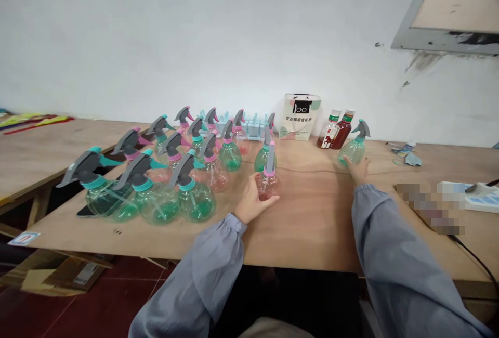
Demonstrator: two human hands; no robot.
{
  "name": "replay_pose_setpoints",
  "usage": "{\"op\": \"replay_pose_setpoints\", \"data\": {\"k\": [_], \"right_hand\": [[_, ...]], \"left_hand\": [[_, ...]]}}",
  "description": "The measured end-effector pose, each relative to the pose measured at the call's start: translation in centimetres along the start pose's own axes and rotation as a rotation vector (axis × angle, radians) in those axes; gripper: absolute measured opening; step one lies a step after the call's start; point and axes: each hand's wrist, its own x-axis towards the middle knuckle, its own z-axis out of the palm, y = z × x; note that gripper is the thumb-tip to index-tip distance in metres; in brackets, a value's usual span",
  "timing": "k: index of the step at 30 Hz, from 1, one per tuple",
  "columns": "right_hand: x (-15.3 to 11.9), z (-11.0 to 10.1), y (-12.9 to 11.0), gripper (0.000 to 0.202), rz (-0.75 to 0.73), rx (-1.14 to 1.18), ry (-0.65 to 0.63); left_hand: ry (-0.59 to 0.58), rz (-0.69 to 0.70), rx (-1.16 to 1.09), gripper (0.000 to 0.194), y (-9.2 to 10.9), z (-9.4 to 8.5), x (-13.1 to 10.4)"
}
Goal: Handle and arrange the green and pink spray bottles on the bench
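Observation:
My left hand is wrapped round the lower body of a pink spray bottle with a grey and pink trigger head, standing upright on the table. Farther right, my right hand grips the base of a green spray bottle with a grey and teal head. Behind the pink bottle is another green spray bottle, partly covered by it. To the left, several spray bottles stand in rows, among them a green one near the front and a pink one behind it.
A paper bag and two drink bottles stand by the wall, near a light-blue rack. At right lie a pixelated flat object with a cable and a white power strip. A phone lies under the left bottles.

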Motion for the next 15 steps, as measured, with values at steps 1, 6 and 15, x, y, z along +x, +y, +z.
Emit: {"op": "replay_pose_setpoints", "data": {"k": [1, 6, 15], "right_hand": [[-1.1, -0.1, -0.5, 0.086, 0.035, 0.012, 0.02], [-10.0, -0.8, -6.2, 0.052, -0.248, 0.328, -0.038], [-22.7, -2.5, -17.9, 0.094, -0.504, 0.79, -0.805]], "left_hand": [[0.003, 0.002, -0.007, 0.087, 0.0, 0.0, 0.0], [-0.04, 0.005, -0.028, 0.088, 0.1, 0.0, 0.0], [-0.112, 0.058, 0.016, 0.097, 1.0, 0.8, -0.5]]}}
